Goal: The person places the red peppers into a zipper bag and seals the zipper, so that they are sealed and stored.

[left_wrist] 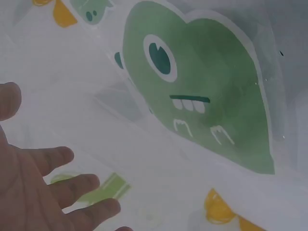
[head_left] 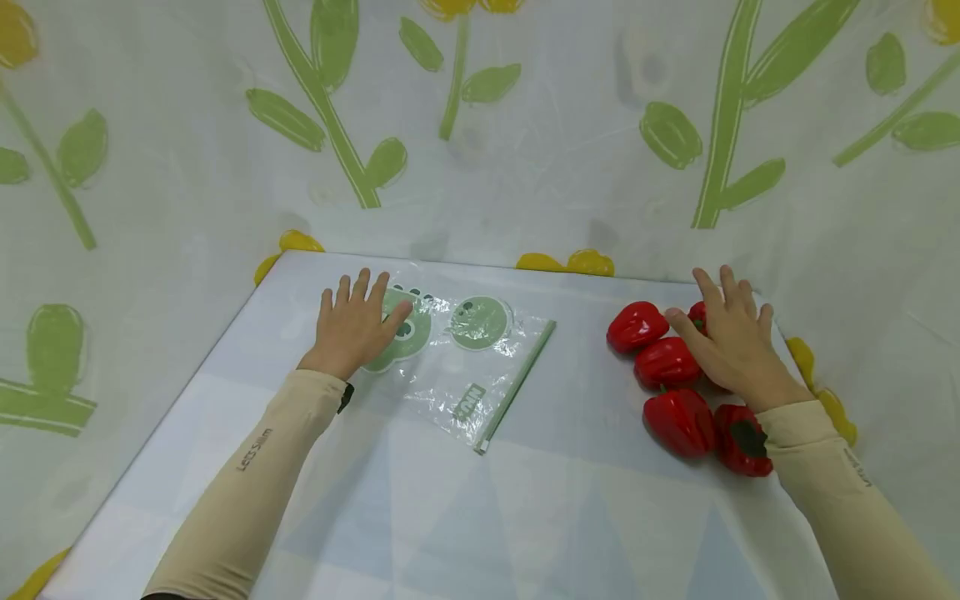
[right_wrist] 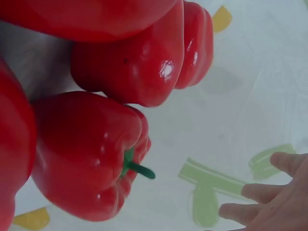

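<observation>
A clear plastic zip bag (head_left: pixel 442 392) with green cartoon prints and a green slider strip lies flat on the table. My left hand (head_left: pixel 356 329), fingers spread, is over the bag's left end and overlaps one print. In the left wrist view, a one-eyed green figure on the bag (left_wrist: pixel 216 62) shows beside the splayed fingers (left_wrist: pixel 77 190). Several glossy red bell peppers (head_left: pixel 678 422) are grouped at the table's right side. Over them is my right hand (head_left: pixel 735 342), fingers apart, partly hiding the ones behind. The right wrist view shows a pepper (right_wrist: pixel 86 149) with a green stem.
A white table (head_left: pixel 585 517) with pale blue triangles bears everything. Behind and beside it hangs a light curtain (head_left: pixel 525 183) printed with green leaves and yellow flowers. Table surface lies between the bag and the peppers. Beige sleeves (head_left: pixel 247 475) cover both forearms.
</observation>
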A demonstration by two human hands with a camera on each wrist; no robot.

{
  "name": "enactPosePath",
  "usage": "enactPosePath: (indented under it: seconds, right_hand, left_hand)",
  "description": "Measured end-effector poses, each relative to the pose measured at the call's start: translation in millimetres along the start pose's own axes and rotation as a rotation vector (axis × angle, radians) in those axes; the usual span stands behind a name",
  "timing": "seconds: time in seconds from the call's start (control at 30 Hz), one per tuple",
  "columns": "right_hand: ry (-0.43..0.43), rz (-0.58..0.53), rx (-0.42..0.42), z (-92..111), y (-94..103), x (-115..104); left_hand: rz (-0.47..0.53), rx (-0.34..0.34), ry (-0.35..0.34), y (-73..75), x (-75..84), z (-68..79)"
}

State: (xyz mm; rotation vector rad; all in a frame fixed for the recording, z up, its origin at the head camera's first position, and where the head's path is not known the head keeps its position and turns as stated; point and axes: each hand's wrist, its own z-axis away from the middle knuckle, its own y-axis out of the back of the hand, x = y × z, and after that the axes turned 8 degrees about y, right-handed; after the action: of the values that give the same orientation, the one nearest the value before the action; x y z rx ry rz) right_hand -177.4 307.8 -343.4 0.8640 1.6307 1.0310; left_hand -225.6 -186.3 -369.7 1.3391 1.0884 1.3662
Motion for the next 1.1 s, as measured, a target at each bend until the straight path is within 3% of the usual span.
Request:
enactPosePath:
  seconds: [0.17,0.43,0.53,0.93,1.1]
  right_hand:
    - [-0.011,0.006,0.018,4.9,3.8,5.8]
    - [-0.033,0.006,0.046,13.8,10.2,16.1]
    - [-0.034,0.006,0.057,13.6,12.1,17.3]
    - [-0.023,-0.048,0.082,27.0,13.7,25.4]
    - [-0.015,-0.086,0.077,33.3,10.0,26.3]
  left_hand:
    - [0.017,0.04,-0.005,-2.7,10.9,-0.6]
    - [0.001,0.214,-0.098,-13.7,40.1,2.0]
    - [0.016,0.245,-0.115,-21.2,52.7,2.0]
    - [-0.002,0.123,-0.193,-57.0,115.4,12.7]
    - [-0.055,0.058,-0.201,-76.5,131.7,14.7]
